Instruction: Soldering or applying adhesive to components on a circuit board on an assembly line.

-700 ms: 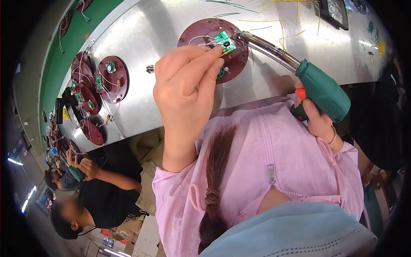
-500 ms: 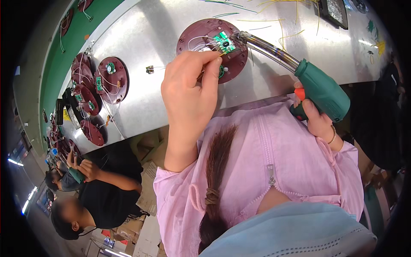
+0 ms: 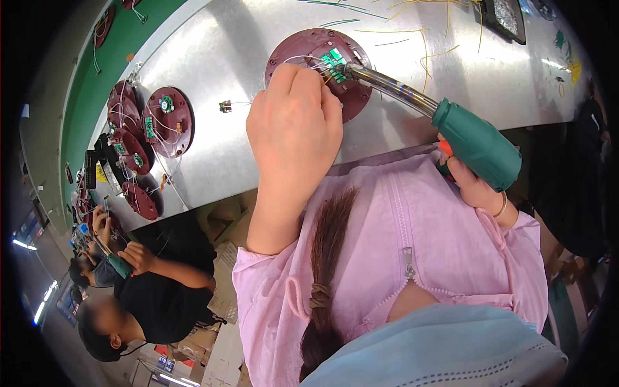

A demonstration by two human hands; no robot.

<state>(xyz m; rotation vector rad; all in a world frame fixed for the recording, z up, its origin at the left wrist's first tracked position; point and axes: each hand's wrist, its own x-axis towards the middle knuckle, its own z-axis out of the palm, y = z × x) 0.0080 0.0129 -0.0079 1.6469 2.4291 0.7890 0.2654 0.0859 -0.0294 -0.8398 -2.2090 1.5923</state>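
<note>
Closed round a green plastic soldering gun (image 3: 476, 143), the right hand (image 3: 476, 186) aims at a green circuit board (image 3: 332, 59); what the left hand (image 3: 295, 126) holds, I can't tell.

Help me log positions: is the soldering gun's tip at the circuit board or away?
At the circuit board: in view, the tip overlaps it; contact, I cannot tell.

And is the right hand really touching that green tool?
Touching. The head view shows the right hand gripping the green soldering tool from below, with its thumb bent around the handle near the orange trigger.
</note>
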